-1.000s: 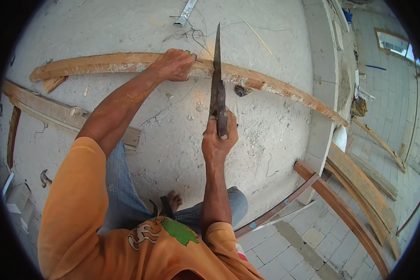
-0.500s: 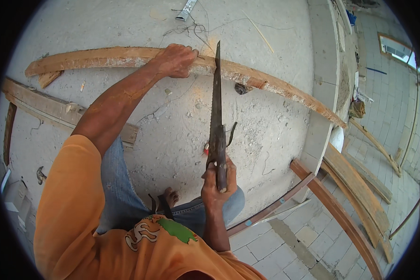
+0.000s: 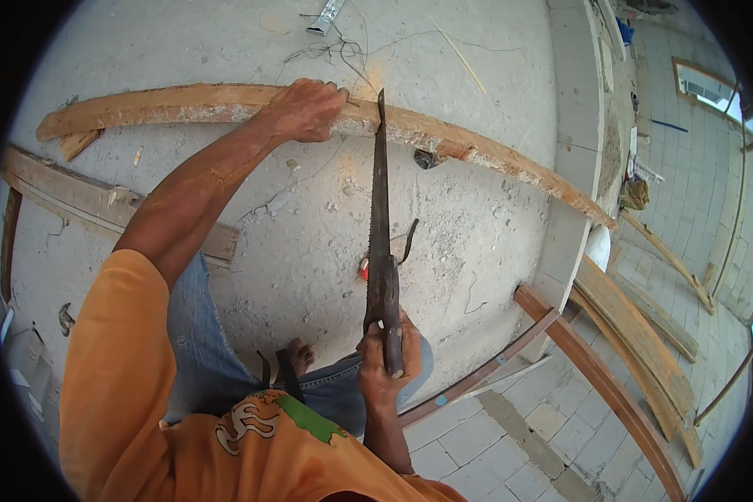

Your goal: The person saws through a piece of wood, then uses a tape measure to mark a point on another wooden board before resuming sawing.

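Observation:
A long wooden beam (image 3: 485, 151) crosses in front of me, caked with pale mortar along one face. My left hand (image 3: 309, 110) is closed around its middle. My right hand (image 3: 385, 356) grips the dark handle of a handsaw (image 3: 379, 209). The saw's narrow blade points away from me, its tip lying across the beam just right of my left hand. Pale sawdust marks the floor near the cut. Under the handsaw, a small red and white object (image 3: 364, 267) is partly hidden.
A low wall (image 3: 573, 167) runs along the right, with the beam's right end resting over it. Planks (image 3: 636, 326) and a brown metal bar (image 3: 594, 376) lie beyond. At left are another timber (image 3: 75, 188) and a hammer (image 3: 66, 319). Tangled wire (image 3: 335, 54) lies beyond the beam.
My right hand has drawn the handsaw back toward me, so its tip now sits lower, closer to the beam. My left hand keeps its hold on the beam.

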`<action>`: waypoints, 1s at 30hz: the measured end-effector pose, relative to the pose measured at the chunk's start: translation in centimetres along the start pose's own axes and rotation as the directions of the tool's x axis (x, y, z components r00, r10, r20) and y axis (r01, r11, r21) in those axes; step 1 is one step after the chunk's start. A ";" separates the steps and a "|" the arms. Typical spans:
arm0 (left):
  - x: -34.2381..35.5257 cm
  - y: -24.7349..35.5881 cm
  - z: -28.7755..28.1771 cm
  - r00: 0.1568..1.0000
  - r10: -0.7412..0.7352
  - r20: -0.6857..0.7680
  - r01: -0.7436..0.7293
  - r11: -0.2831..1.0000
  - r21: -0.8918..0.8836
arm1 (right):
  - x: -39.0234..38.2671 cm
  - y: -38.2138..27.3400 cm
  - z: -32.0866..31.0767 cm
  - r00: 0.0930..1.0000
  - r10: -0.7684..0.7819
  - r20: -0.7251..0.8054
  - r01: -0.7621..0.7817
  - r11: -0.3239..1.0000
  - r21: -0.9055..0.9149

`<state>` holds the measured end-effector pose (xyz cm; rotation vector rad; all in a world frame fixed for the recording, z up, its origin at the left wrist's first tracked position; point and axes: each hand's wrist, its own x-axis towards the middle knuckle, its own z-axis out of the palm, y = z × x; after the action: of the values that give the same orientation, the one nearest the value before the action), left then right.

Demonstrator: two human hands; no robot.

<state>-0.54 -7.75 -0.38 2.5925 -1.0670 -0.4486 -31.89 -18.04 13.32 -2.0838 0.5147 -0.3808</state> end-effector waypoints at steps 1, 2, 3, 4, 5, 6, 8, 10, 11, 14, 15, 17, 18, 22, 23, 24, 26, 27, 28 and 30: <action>-0.1 -0.1 0.0 1.000 -0.010 0.002 0.010 1.000 0.028 | 1.6 0.8 1.3 0.988 0.156 0.008 -0.156 0.985 0.073; 0.4 0.7 0.0 1.000 0.014 -0.012 -0.013 1.000 0.019 | 4.7 1.3 2.7 0.955 0.296 -0.003 -0.293 0.947 0.129; 1.5 1.6 -0.1 0.999 0.036 -0.031 -0.036 0.999 0.007 | 10.0 3.7 4.6 0.972 0.234 -0.028 -0.230 0.969 0.091; 1.7 2.9 0.3 0.998 0.055 -0.019 -0.055 0.998 -0.013 | 14.7 4.1 5.9 0.982 0.189 -0.018 -0.188 0.979 0.077; 1.4 2.0 1.0 0.997 0.046 -0.067 -0.048 0.998 -0.031 | 16.2 3.5 7.7 0.989 0.149 -0.017 -0.148 0.987 0.054; 1.5 1.4 0.8 0.997 0.044 -0.057 -0.046 0.998 -0.034 | 17.1 2.9 8.6 0.995 0.099 -0.020 -0.099 0.995 0.021; 0.3 0.7 0.9 0.997 0.029 -0.072 -0.031 0.999 -0.028 | 12.1 2.6 6.9 0.983 0.185 -0.009 -0.184 0.982 0.050; 0.2 -0.1 1.1 0.999 0.013 -0.051 -0.014 1.000 -0.015 | 4.4 2.3 3.5 0.979 0.202 0.010 -0.202 0.979 0.012; -0.2 0.4 1.1 1.000 0.015 -0.019 -0.015 1.000 -0.009 | -0.1 1.8 0.9 0.986 0.167 0.005 -0.167 0.986 0.016; -0.7 -0.6 1.0 0.999 0.018 -0.030 -0.018 1.000 0.024 | 0.8 -2.2 0.0 0.945 0.322 0.055 -0.326 0.942 0.083; 0.2 0.5 0.9 0.995 0.053 -0.082 -0.051 0.998 0.020 | 3.3 -0.9 0.8 0.960 0.279 0.018 -0.279 0.957 0.077; 2.5 1.8 1.0 0.978 0.105 -0.179 -0.108 0.994 -0.010 | 13.6 3.4 5.8 0.981 0.189 -0.044 -0.186 0.980 0.065; 0.9 1.8 1.8 0.976 0.098 -0.196 -0.107 0.993 -0.039 | 15.5 2.2 7.7 0.989 0.147 0.005 -0.147 0.989 0.011; 0.6 0.4 1.3 1.000 0.026 0.006 -0.026 0.999 -0.023 | 7.0 2.6 4.9 0.971 0.237 -0.031 -0.232 0.966 0.115; 0.5 -0.1 1.2 1.000 0.008 0.005 -0.007 1.000 -0.016 | 2.2 3.1 2.9 0.996 0.063 -0.068 -0.063 0.998 -0.009; -0.5 0.1 1.1 1.000 0.000 0.023 0.000 1.000 -0.006 | -0.9 -0.3 0.9 0.984 0.177 -0.035 -0.165 0.962 0.216; 0.1 0.0 0.2 1.000 0.012 -0.001 -0.012 1.000 0.022 | -0.1 -1.6 0.3 0.970 0.245 -0.008 -0.217 0.875 0.433; -0.5 0.3 0.8 0.999 0.032 -0.017 -0.032 0.999 0.006 | 1.5 -0.1 1.4 0.978 0.202 -0.046 -0.183 0.948 0.259; 0.2 0.1 1.0 0.997 0.044 -0.064 -0.044 0.999 0.007 | 5.0 1.9 3.0 0.990 0.121 -0.071 -0.115 0.990 0.085; 1.7 2.2 1.6 0.995 0.075 -0.072 -0.074 0.997 0.010 | 13.6 3.0 7.0 0.998 0.009 -0.070 -0.008 1.000 0.004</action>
<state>-1.41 -10.66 -1.25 2.5448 -1.1382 -0.3310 -17.61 -21.24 8.04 -2.0694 0.5636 -0.4508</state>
